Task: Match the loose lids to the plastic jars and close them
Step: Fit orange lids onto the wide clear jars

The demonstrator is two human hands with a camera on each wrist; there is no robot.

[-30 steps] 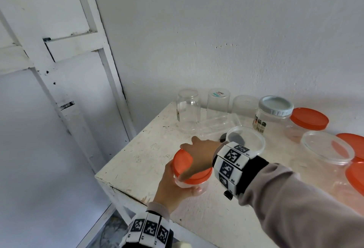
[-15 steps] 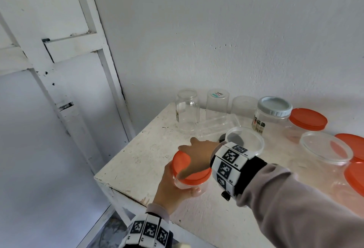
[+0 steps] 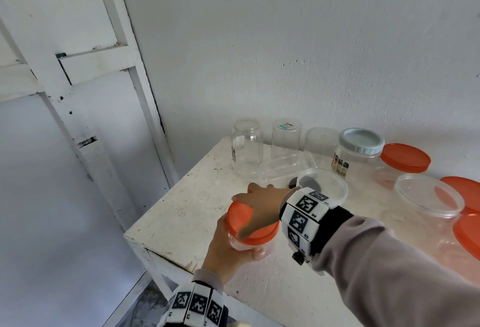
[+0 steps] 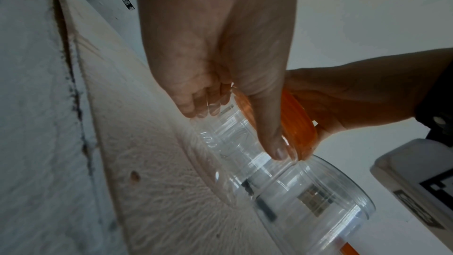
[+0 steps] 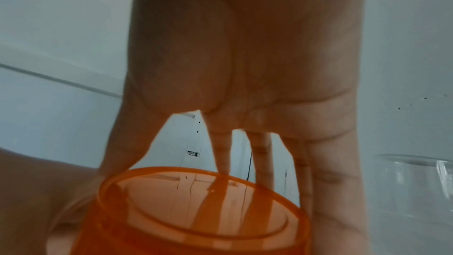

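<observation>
Orange lid (image 3: 250,225) being closed on a small clear jar (image 3: 242,245) at the bench's (image 3: 181,209) near left corner.
Left hand (image 3: 228,254) wraps the jar; right hand (image 3: 262,204) cups the lid: keep it level, brace, twist until snug. Unlidded jars stand farther back.

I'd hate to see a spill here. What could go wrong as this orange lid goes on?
The small jar stands close to the table's front edge; a hard push or twist from the right hand could slide it off. The orange lid might also seat crooked, though its thread is hidden.
</observation>
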